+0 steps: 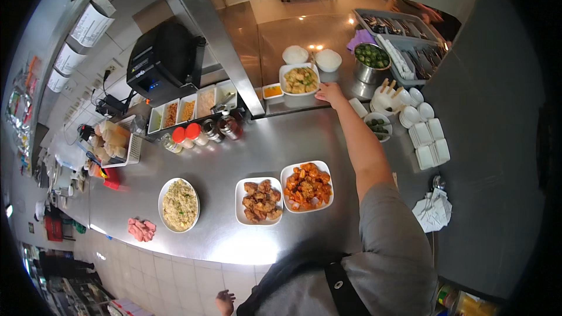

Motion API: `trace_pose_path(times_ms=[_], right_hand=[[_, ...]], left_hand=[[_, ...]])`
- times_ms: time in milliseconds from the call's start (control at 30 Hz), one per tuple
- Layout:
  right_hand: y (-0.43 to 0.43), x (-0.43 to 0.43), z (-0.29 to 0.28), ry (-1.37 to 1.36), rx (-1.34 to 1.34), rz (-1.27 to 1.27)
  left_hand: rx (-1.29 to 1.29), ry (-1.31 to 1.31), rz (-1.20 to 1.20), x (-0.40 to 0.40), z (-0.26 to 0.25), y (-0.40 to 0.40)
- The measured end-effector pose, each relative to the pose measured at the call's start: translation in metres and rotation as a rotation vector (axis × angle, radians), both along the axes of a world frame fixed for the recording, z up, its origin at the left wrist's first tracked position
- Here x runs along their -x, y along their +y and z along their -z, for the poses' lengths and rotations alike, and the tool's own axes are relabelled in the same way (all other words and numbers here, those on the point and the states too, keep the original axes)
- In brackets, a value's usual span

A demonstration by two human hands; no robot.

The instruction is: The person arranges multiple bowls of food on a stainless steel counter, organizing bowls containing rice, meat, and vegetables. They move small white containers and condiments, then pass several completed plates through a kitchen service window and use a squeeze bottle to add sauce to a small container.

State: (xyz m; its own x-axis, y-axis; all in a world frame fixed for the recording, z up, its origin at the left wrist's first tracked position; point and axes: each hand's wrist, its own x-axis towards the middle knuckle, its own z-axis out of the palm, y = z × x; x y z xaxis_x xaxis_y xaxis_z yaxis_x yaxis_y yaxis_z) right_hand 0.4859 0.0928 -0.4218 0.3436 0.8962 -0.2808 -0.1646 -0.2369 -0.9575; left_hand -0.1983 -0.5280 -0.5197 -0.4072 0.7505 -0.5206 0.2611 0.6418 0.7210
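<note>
My right hand (pixel 330 94) reaches across the counter to the pass shelf. Its fingers are at the right edge of a white square dish of chunky yellowish food with green pieces (pixel 301 80); a firm grip cannot be made out. A wooden-handled utensil leans in that dish. Low in the view, my left hand (pixel 225 302) hangs off the counter's front edge, holding nothing, fingers loosely apart. Before me stand a square dish of fried brown pieces (pixel 259 202), a square dish of red-sauced pieces (pixel 308 186) and an oval bowl of fried rice (pixel 180 205).
Two rice bowls (pixel 295 55) and a small orange sauce dish (pixel 272 91) flank the dish. A steel pot of greens (pixel 372 57), cutlery bins (pixel 395 26) and stacked small dishes (pixel 428 142) stand right. Left are spice jars (pixel 193 133), a printer (pixel 162 63) and a pink cloth (pixel 142 229).
</note>
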Motion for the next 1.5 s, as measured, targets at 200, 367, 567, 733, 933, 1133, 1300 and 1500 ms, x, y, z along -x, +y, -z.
trace_pose_path(times_ms=[200,367,567,733,933,1133,1300,1500], right_hand=[[-0.128,0.058,-0.022,-0.293,0.276,-1.149],[-0.224,0.062,-0.035,-0.488,0.233,-1.08],[-0.264,0.062,-0.016,-0.546,0.001,-0.718],[-0.248,0.034,-0.018,-0.401,-0.064,-0.165],[-0.17,-0.014,-0.062,-0.576,-0.105,0.137],[-0.1,-0.074,-0.021,-1.023,0.237,0.283],[-0.059,-0.059,-0.019,-0.496,0.336,0.326],[-0.028,-0.051,-0.01,-0.289,0.355,0.322]], left_hand=[[-0.272,0.102,-0.035,-0.05,-0.083,0.089],[-0.504,0.025,0.111,-0.108,-0.135,0.206],[-0.305,-0.269,0.28,-0.15,-0.12,0.267],[-0.234,-0.316,0.376,-0.186,-0.116,0.28],[-0.271,-0.313,0.351,-0.189,-0.111,0.281],[-0.233,-0.406,0.31,-0.209,-0.115,0.29],[-0.209,-0.45,0.278,-0.231,-0.11,0.301],[-0.168,-0.538,0.286,-0.272,-0.114,0.332]])
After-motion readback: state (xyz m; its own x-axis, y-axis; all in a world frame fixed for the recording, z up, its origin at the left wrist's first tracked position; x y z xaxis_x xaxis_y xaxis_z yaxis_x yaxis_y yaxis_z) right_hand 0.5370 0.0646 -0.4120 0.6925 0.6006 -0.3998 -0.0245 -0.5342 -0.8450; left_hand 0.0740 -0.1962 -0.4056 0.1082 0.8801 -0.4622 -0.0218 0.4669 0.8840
